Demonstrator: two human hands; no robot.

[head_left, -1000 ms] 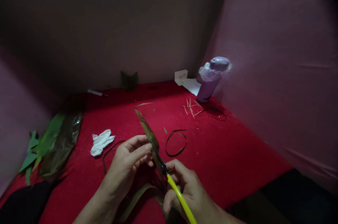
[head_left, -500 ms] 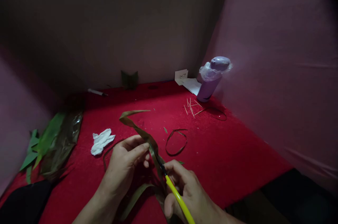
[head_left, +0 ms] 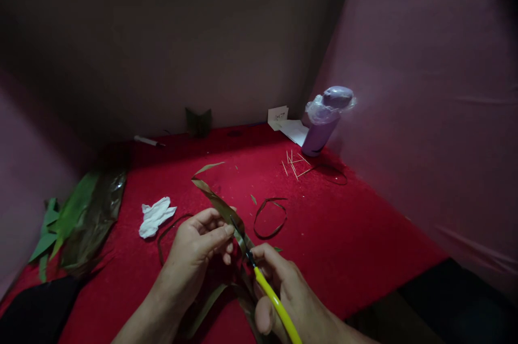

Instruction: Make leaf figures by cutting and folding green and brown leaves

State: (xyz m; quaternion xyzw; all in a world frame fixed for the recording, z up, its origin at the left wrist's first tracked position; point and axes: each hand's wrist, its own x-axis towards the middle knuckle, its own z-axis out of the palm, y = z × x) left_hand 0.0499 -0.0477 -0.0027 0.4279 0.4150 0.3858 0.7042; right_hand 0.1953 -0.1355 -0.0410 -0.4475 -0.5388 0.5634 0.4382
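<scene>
Between the thumb and fingers of my left hand [head_left: 198,244] is pinched a long brownish-green leaf strip [head_left: 218,201]. Its thin tip curls up and away, and its lower lengths hang down between my hands. My right hand [head_left: 289,284] is closed round yellow-handled scissors [head_left: 273,298]. The dark blades lie along the leaf just right of my left thumb, with a blade tip showing against it. A loop of brown strip [head_left: 256,222] rests on the red cloth right of the leaf. Another thin brown strip [head_left: 162,236] curves beside my left wrist.
Crumpled white tissue [head_left: 156,217] lies left of my hands. Green and brown leaves [head_left: 87,214] are at the far left, near a black object [head_left: 38,309]. Thin sticks [head_left: 295,163], a purple tumbler [head_left: 319,136] and white papers [head_left: 294,130] stand or lie back right; a syringe-like item [head_left: 148,141] lies back left.
The scissor blades have parted a little on the leaf strip. The leaf's free tip has swung slightly to the right. Both hands stay nearly in place, and the things around them have not moved.
</scene>
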